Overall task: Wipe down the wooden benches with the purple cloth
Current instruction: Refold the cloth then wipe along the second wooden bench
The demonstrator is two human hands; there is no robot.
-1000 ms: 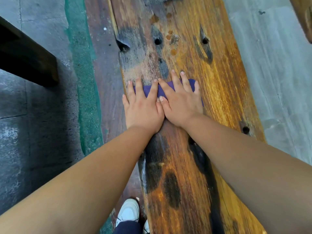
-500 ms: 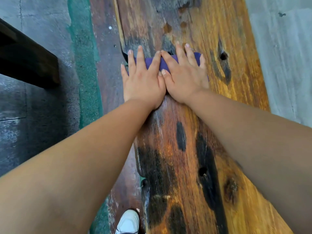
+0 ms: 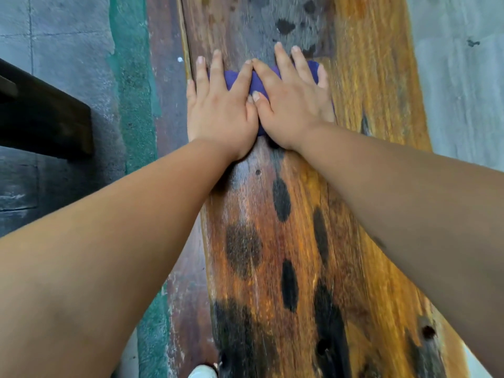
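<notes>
Standing over the wooden bench [image 3: 341, 214], I am looking down along its length, both bare forearms reaching forward from the bottom corners. Nearest to me, a white shoe toe [image 3: 203, 373] is poking in at the bottom edge, just left of the bench. The plank is showing orange-brown grain with black oval blotches and a couple of small dark holes near the lower right.

Further up, my left hand [image 3: 221, 110] is lying flat with fingers straight and slightly spread, pressing down on the purple cloth [image 3: 259, 83]. My right hand [image 3: 293, 105] is doing the same just beside it, palm down, fingers extended; the two thumbs are touching in the middle. Neither hand is curling round the cloth, both are pushing on it with flat palms.

The cloth is sitting on the bench top, mostly hidden under my hands, with purple showing between the fingers and at the right edge past my little finger. It is bunched into a narrow band across the plank.

Beyond my fingertips the wood is turning grey and weathered with dark spots. Left of the bench, a green painted strip [image 3: 133, 77] is running along the grey concrete floor [image 3: 62, 36], and a dark beam [image 3: 41, 113] is crossing the left edge. Right side is pale concrete.
</notes>
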